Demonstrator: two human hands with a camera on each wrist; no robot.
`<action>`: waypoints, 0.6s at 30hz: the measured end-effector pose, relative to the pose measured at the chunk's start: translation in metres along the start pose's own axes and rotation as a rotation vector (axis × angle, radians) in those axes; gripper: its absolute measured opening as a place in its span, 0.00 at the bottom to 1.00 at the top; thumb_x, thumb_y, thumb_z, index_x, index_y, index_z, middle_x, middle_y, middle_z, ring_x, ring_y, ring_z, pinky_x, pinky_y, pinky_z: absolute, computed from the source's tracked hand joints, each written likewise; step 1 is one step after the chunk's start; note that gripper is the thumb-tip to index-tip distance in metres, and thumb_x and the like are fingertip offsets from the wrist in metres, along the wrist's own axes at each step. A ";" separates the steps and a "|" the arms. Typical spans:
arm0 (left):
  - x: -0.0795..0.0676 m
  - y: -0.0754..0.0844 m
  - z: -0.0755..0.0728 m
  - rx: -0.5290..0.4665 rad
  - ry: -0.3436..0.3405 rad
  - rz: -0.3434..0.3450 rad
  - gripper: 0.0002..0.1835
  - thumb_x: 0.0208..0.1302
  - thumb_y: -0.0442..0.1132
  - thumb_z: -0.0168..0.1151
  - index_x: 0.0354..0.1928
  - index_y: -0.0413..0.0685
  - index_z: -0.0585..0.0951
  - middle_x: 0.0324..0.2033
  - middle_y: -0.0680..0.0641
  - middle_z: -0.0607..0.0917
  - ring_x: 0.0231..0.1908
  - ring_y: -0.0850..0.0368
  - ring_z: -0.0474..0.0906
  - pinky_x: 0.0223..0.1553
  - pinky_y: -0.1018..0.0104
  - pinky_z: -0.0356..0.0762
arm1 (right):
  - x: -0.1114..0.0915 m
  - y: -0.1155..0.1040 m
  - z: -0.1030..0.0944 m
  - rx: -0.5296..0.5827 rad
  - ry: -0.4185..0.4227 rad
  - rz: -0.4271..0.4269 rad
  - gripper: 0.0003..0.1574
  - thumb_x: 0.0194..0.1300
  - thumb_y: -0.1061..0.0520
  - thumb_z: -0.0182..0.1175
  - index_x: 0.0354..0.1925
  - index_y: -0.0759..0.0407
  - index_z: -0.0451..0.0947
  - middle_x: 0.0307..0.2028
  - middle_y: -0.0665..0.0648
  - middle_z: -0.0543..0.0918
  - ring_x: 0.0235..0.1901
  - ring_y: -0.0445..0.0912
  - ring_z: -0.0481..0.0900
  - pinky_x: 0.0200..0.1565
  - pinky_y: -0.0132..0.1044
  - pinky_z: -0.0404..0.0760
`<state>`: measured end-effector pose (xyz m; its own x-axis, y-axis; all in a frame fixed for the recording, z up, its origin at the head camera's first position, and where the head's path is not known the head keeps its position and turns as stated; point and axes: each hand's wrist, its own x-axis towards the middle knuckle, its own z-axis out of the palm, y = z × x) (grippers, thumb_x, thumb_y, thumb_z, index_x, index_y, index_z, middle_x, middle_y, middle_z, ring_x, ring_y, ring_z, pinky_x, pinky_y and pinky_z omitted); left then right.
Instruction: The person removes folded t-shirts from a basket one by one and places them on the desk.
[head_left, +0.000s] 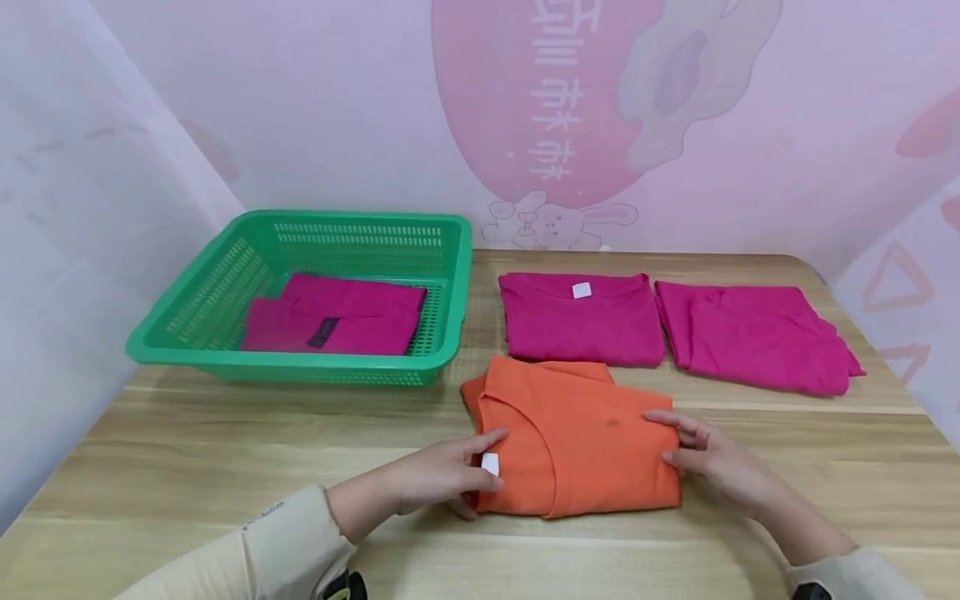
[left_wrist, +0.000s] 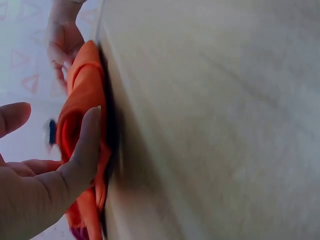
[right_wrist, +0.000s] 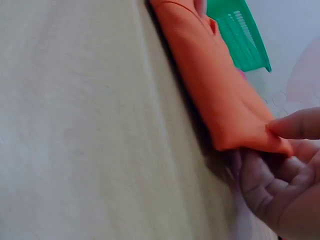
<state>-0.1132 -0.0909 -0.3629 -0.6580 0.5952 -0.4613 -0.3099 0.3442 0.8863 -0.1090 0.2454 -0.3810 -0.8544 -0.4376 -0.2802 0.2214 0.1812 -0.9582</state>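
Note:
A folded orange shirt (head_left: 600, 450) lies on the table in front of me, with its curved neckline and white tag toward the left. My left hand (head_left: 442, 475) holds its left edge, fingers over and under the fold beside the tag. At the opposite edge, my right hand (head_left: 720, 467) grips the cloth. From the right wrist view, the right hand (right_wrist: 285, 185) has a finger on top of the shirt's corner (right_wrist: 220, 110) and others below it. The left wrist view shows a digit of the left hand (left_wrist: 45, 190) along the rolled edge of the shirt (left_wrist: 82, 105).
A green basket (head_left: 453, 333) at the back left contains folded magenta clothing (head_left: 360, 308) with a dark tag. Behind the orange shirt lie a folded magenta shirt (head_left: 585, 325) with a white tag and another magenta garment (head_left: 757, 337) to its right. A printed backdrop (head_left: 337, 108) borders the wooden table (head_left: 300, 433).

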 end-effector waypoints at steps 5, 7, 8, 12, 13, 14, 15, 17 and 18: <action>-0.007 0.007 -0.010 0.045 -0.004 0.011 0.33 0.55 0.37 0.55 0.63 0.41 0.56 0.49 0.40 0.68 0.35 0.54 0.74 0.32 0.59 0.75 | 0.000 -0.007 -0.015 -0.015 0.072 -0.020 0.19 0.61 0.62 0.48 0.48 0.44 0.69 0.40 0.49 0.75 0.35 0.40 0.75 0.36 0.35 0.75; -0.011 0.011 -0.015 0.065 -0.008 0.030 0.33 0.56 0.38 0.54 0.63 0.39 0.56 0.48 0.39 0.70 0.35 0.53 0.75 0.34 0.59 0.75 | 0.001 -0.014 -0.019 -0.044 0.124 -0.039 0.19 0.61 0.62 0.48 0.50 0.50 0.69 0.38 0.47 0.76 0.35 0.40 0.76 0.36 0.35 0.75; -0.013 0.014 -0.018 0.070 -0.009 0.043 0.32 0.57 0.38 0.54 0.63 0.38 0.56 0.49 0.38 0.69 0.35 0.52 0.75 0.35 0.59 0.75 | 0.003 -0.018 -0.020 -0.065 0.150 -0.046 0.19 0.62 0.62 0.48 0.52 0.54 0.68 0.38 0.47 0.77 0.35 0.41 0.77 0.36 0.35 0.75; -0.023 0.026 -0.031 0.094 -0.001 0.107 0.32 0.59 0.39 0.53 0.62 0.36 0.55 0.57 0.36 0.62 0.41 0.46 0.74 0.39 0.59 0.73 | 0.009 -0.041 -0.023 -0.176 0.223 -0.046 0.27 0.63 0.58 0.48 0.57 0.71 0.58 0.44 0.54 0.75 0.38 0.44 0.76 0.39 0.38 0.75; -0.025 0.029 -0.034 0.097 0.003 0.120 0.32 0.59 0.39 0.53 0.62 0.36 0.55 0.59 0.36 0.58 0.43 0.45 0.73 0.40 0.59 0.73 | 0.010 -0.047 -0.022 -0.204 0.225 -0.045 0.28 0.63 0.57 0.47 0.57 0.72 0.57 0.45 0.55 0.74 0.38 0.45 0.75 0.40 0.38 0.75; -0.028 0.032 -0.037 0.100 0.005 0.129 0.32 0.59 0.39 0.53 0.63 0.36 0.55 0.60 0.37 0.57 0.44 0.45 0.73 0.41 0.58 0.72 | 0.013 -0.053 -0.022 -0.226 0.222 -0.048 0.29 0.64 0.56 0.47 0.57 0.73 0.56 0.46 0.57 0.73 0.39 0.45 0.75 0.40 0.38 0.74; -0.030 0.036 -0.041 0.101 0.008 0.138 0.32 0.59 0.39 0.53 0.63 0.36 0.54 0.61 0.37 0.55 0.46 0.44 0.71 0.42 0.58 0.72 | 0.015 -0.058 -0.022 -0.244 0.219 -0.050 0.30 0.64 0.55 0.47 0.58 0.73 0.55 0.46 0.58 0.72 0.39 0.44 0.74 0.40 0.38 0.74; -0.035 0.042 -0.048 0.107 0.023 0.149 0.32 0.59 0.39 0.52 0.63 0.38 0.54 0.61 0.38 0.55 0.47 0.45 0.70 0.44 0.58 0.71 | 0.020 -0.068 -0.019 -0.261 0.213 -0.058 0.30 0.64 0.55 0.47 0.58 0.72 0.55 0.46 0.60 0.71 0.39 0.43 0.74 0.40 0.37 0.74; -0.038 0.045 -0.051 0.109 0.033 0.152 0.32 0.59 0.39 0.52 0.63 0.38 0.53 0.61 0.38 0.55 0.48 0.46 0.70 0.45 0.57 0.70 | 0.024 -0.073 -0.016 -0.262 0.211 -0.059 0.30 0.64 0.54 0.47 0.58 0.71 0.55 0.47 0.61 0.71 0.38 0.43 0.74 0.41 0.36 0.74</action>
<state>-0.1375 -0.1351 -0.3032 -0.7140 0.6230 -0.3194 -0.1306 0.3296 0.9351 -0.1530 0.2363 -0.3167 -0.9468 -0.2668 -0.1803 0.0640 0.3929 -0.9174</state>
